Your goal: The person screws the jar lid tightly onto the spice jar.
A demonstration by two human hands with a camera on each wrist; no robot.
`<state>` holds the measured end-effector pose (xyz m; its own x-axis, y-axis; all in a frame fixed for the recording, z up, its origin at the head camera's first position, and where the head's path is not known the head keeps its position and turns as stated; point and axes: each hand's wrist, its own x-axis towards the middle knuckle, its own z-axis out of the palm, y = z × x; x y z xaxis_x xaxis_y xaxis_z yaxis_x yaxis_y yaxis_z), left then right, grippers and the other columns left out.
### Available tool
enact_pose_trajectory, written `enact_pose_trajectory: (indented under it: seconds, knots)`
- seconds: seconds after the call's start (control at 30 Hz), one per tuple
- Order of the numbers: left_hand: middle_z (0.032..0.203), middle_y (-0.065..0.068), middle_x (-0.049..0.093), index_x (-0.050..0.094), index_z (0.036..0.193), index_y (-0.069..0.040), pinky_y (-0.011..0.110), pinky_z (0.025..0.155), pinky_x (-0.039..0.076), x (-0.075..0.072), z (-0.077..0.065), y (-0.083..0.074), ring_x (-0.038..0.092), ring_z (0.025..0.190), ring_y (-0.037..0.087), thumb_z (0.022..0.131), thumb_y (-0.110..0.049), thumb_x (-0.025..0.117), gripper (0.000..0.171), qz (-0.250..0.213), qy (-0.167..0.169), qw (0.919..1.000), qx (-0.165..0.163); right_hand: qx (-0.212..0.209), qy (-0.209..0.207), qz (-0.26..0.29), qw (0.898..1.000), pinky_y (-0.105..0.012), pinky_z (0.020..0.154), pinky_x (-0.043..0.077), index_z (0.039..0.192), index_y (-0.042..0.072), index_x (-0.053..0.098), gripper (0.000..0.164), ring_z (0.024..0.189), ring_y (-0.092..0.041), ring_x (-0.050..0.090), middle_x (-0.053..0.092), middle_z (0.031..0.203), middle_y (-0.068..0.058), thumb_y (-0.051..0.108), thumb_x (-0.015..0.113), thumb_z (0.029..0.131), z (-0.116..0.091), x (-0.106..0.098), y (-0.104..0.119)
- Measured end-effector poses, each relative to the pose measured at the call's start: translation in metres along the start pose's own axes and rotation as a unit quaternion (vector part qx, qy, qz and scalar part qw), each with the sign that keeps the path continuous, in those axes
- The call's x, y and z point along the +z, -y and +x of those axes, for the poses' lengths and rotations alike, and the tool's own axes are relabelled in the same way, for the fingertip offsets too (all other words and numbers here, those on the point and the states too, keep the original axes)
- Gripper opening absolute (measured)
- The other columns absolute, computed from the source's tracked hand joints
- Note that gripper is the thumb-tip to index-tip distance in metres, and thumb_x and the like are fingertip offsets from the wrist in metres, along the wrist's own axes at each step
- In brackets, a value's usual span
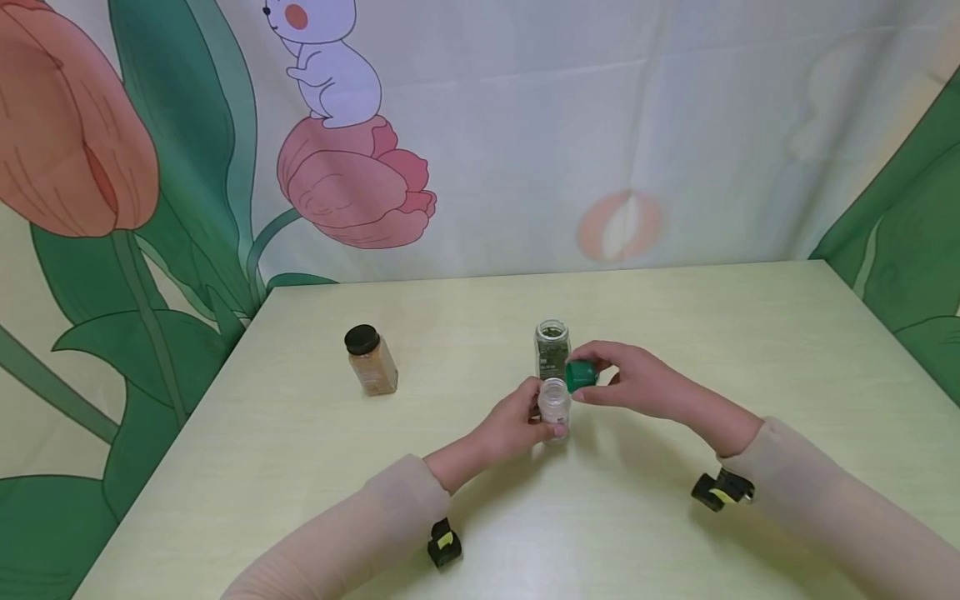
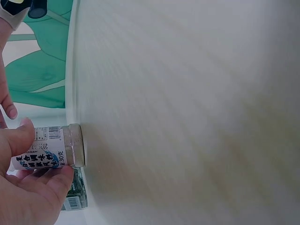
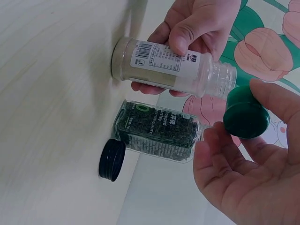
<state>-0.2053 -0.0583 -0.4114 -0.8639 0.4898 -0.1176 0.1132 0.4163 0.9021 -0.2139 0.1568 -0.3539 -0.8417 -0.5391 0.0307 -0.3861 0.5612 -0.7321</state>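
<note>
- On the pale table, we see the left hand gripping an uncapped, round, clear jar of greyish powder.
- Just beside its mouth, the right hand pinches a green plastic cap; we cannot tell whether they touch.
- Behind it stands an uncapped square glass jar of dark-green flakes, near a round black cap.

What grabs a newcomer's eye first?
Probably the vivid green cap in the right hand, beside the open white-labelled jar that the left hand grips. Then the big orange tulip printed at the backdrop's left. Next, the black-capped jar standing apart, left on the table.
</note>
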Motion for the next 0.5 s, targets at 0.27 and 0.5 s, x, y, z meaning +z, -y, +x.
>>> enact_pose_trajectory:
  seconds: [0.27,0.5]
  knots:
    - [0.138,0.027,0.059,0.043,0.131,0.006,0.049,0.114,0.049,0.0003,-0.0001,0.0013,0.058,0.133,0.040,0.096,-0.002,0.069,0.044,-0.005,0.001,1.0000,0.006,-0.006,0.000,0.010,1.000,-0.024,0.073,0.051,0.125,0.002,0.061,0.036,0.097,-0.020,0.059,0.067,0.102,-0.011,0.015,0.074,0.093,0.0035,0.0024,0.0016]
    - [0.139,0.027,0.059,0.044,0.131,0.005,0.049,0.114,0.049,0.0000,-0.0007,0.0010,0.058,0.133,0.039,0.097,-0.003,0.067,0.042,-0.004,0.005,1.0000,0.004,-0.007,0.004,0.008,1.000,-0.024,0.073,0.051,0.123,0.004,0.061,0.034,0.092,-0.017,0.056,0.065,0.097,-0.008,0.015,0.074,0.093,0.0061,0.0036,0.0040]
